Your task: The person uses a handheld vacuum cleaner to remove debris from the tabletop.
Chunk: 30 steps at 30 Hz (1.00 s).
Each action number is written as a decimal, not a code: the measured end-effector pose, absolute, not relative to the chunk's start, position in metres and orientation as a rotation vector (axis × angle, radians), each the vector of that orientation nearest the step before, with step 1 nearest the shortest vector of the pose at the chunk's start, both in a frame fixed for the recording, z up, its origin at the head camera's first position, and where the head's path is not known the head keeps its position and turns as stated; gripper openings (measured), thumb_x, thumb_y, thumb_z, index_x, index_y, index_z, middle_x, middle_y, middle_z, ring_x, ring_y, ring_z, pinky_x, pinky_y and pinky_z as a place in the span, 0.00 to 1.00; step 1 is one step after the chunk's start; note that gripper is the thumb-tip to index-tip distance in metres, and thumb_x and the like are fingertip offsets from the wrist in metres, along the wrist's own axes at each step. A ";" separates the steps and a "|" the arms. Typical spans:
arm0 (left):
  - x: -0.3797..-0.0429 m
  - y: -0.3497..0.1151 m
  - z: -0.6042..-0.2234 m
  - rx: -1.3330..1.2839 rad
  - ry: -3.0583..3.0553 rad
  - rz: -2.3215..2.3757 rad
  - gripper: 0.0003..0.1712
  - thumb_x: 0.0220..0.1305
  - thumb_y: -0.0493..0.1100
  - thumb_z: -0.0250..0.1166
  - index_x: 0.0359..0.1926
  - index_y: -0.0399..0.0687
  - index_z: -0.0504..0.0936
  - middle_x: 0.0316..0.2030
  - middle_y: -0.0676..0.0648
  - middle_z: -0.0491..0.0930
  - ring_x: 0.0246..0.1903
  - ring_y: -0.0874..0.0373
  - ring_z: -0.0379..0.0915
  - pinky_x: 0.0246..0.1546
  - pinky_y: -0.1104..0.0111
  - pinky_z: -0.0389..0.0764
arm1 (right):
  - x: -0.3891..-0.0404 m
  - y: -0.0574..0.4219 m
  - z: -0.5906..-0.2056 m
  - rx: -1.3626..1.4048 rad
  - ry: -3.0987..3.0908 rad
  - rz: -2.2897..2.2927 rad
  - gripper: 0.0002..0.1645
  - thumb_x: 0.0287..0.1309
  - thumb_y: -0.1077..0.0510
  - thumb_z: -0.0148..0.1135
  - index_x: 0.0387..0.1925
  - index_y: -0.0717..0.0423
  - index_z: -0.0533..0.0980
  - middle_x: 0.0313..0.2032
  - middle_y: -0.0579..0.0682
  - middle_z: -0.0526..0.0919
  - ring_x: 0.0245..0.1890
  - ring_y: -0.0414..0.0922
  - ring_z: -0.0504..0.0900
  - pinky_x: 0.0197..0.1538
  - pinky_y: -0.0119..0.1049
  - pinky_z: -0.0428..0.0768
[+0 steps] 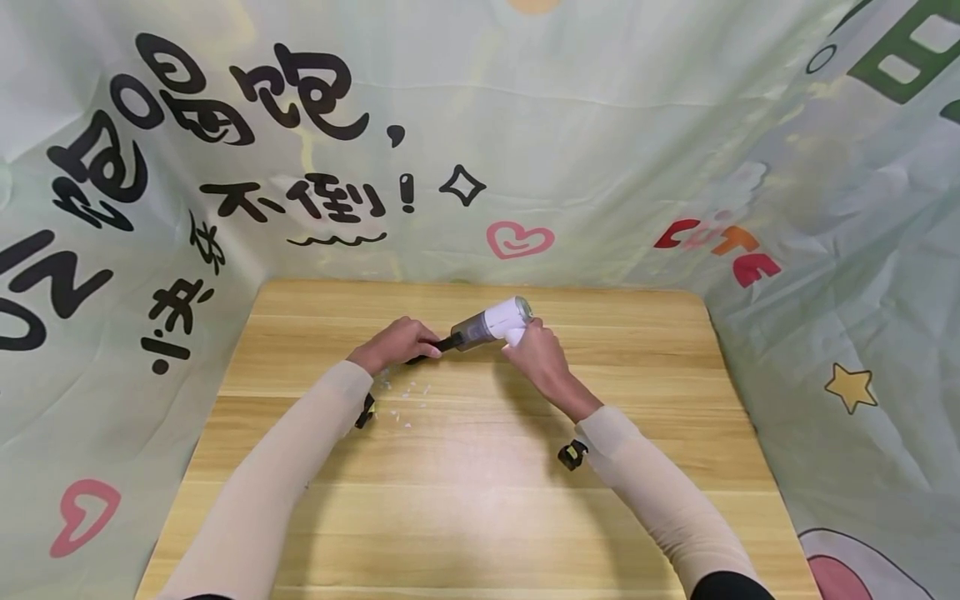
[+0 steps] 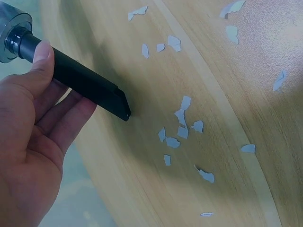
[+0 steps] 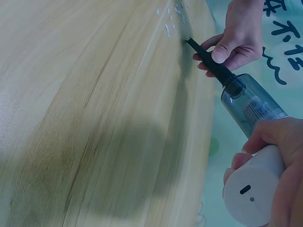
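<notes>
A white handheld vacuum cleaner (image 1: 507,317) with a clear grey dust cup (image 3: 253,105) is held above the table. My right hand (image 1: 542,358) grips its white body and handle. At the front, my left hand (image 1: 401,343) pinches the black crevice nozzle (image 2: 78,75) between thumb and fingers. The nozzle's slanted tip is raised over the wood, beside several torn white paper scraps (image 2: 182,120). In the right wrist view the left hand (image 3: 241,35) shows at the nozzle, with the scraps just past its tip.
The wooden table (image 1: 480,483) has a printed cloth backdrop (image 1: 600,150) along its back and sides. More paper scraps (image 2: 174,43) lie scattered farther from the nozzle. Black wrist cameras (image 1: 573,455) hang at both sleeves.
</notes>
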<state>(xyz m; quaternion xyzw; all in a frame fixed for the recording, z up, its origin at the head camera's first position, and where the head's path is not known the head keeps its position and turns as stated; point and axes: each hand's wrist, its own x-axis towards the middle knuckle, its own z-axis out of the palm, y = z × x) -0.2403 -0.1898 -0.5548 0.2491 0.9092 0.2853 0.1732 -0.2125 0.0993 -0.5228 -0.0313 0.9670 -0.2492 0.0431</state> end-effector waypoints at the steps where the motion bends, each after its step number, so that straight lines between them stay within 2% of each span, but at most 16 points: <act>1: -0.240 -0.190 -0.555 0.709 2.581 0.806 0.15 0.71 0.47 0.69 0.54 0.46 0.90 0.48 0.44 0.91 0.38 0.59 0.84 0.44 0.63 0.81 | -0.212 0.099 -0.523 -0.096 2.954 -0.766 0.31 0.53 0.52 0.71 0.48 0.74 0.72 0.33 0.62 0.81 0.26 0.50 0.78 0.24 0.38 0.75; 30: -0.235 -0.204 -0.556 0.661 2.582 0.790 0.15 0.70 0.50 0.69 0.51 0.50 0.91 0.41 0.48 0.91 0.28 0.62 0.72 0.38 0.66 0.74 | -0.210 0.085 -0.524 -0.119 2.964 -0.746 0.32 0.54 0.50 0.73 0.47 0.73 0.73 0.31 0.61 0.81 0.23 0.48 0.76 0.22 0.36 0.74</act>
